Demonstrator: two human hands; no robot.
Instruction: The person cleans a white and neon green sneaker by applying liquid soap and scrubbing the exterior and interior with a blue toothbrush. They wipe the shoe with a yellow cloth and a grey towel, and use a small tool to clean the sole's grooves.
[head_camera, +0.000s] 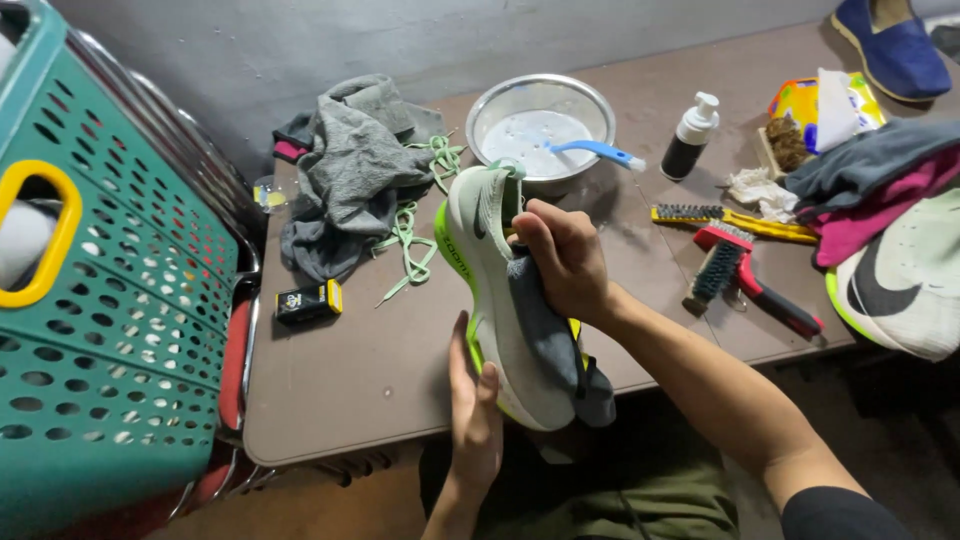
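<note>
A white and lime-green sneaker (490, 290) is held on its side above the front edge of the brown table (370, 370). My left hand (472, 410) supports its heel end from below. My right hand (560, 262) presses a grey cloth (555, 345) against the shoe's upper side. Pale green laces (410, 245) lie loose on the table just left of the shoe's toe.
A metal bowl (585, 105) of soapy water holds a blue toothbrush (600, 152). Nearby lie a pump bottle (690, 137), a wire brush (730, 220), a red-handled brush (745, 275), grey rags (350, 170), a small black tin (308, 302), a second sneaker (905, 290). A teal basket (110, 330) stands left.
</note>
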